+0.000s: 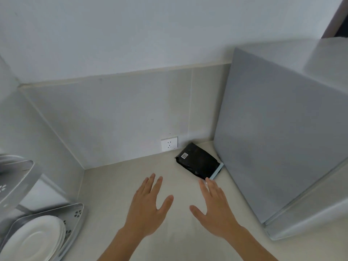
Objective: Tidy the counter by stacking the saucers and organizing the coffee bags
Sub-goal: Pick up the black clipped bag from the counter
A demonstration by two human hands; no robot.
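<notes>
A black coffee bag (197, 162) with a small white barcode label lies flat on the pale counter (116, 185), on top of a light blue one whose edge shows at its right. The stack sits in the back corner against a grey appliance. White saucers (33, 236) are stacked in a grey rack at the lower left. My left hand (148, 206) hovers flat over the counter, fingers spread, holding nothing. My right hand (214, 208) is also spread and empty, its fingertips just short of the bags' near edge.
A grey boxy appliance (278, 147) fills the right side. The grey dish rack (75, 217) has an upper tier at the far left. A white wall socket (169, 144) sits low on the back wall, left of the bags.
</notes>
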